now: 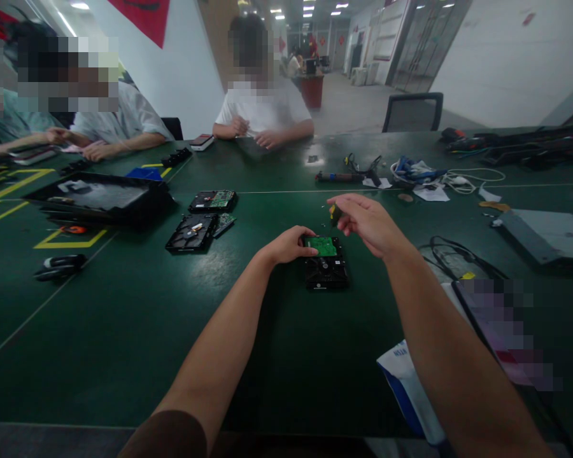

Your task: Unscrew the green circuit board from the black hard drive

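Note:
A black hard drive (326, 270) lies on the green table (124, 331) in front of me, its green circuit board (323, 247) facing up. My left hand (289, 245) rests closed on the drive's left far corner, fingers touching the board's edge. My right hand (368, 222) hovers just above and to the right of the drive, fingers curled around a small dark tool with a yellowish part (334, 213).
Two more opened drives (192, 231) (213, 201) and a black tray (98, 197) lie to the left. Cables and tools (410, 173) clutter the far right; a grey box (549, 232) and a white-blue bag (405, 381) sit at right. People sit across the table.

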`<action>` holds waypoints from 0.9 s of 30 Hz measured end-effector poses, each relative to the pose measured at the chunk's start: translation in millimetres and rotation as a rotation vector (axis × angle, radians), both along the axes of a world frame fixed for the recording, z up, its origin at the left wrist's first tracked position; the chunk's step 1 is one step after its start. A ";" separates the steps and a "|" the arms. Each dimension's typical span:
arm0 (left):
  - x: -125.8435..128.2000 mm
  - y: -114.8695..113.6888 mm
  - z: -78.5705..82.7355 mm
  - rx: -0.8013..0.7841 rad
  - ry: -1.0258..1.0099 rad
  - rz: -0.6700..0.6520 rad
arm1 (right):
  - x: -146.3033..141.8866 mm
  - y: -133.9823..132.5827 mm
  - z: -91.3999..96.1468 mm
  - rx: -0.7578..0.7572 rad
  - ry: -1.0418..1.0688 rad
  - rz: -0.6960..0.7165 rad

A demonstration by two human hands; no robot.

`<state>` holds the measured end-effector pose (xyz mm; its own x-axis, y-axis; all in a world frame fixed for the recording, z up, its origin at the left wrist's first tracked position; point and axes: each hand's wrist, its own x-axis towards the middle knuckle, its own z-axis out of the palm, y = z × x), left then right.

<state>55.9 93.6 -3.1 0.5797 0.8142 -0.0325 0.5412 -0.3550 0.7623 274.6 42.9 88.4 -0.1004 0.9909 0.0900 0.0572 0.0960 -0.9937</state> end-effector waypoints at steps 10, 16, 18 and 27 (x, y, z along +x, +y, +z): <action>-0.3 0.5 -0.3 -0.001 0.004 -0.003 | -1.6 -1.8 1.4 -0.027 -0.005 -0.041; -0.3 0.7 -0.8 -0.015 -0.010 -0.003 | 1.3 -1.1 2.1 0.008 -0.041 0.032; -0.3 1.1 -0.8 -0.009 -0.012 -0.008 | 0.7 -0.9 1.6 0.016 -0.047 0.042; -0.1 -0.4 1.2 -0.015 -0.015 -0.007 | 0.3 -3.1 3.2 -0.020 0.032 0.066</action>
<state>55.8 93.2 -2.0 0.5858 0.8096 -0.0359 0.5273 -0.3472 0.7755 274.9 39.8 91.6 -0.1630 0.9838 0.0743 0.0198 0.0786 -0.9967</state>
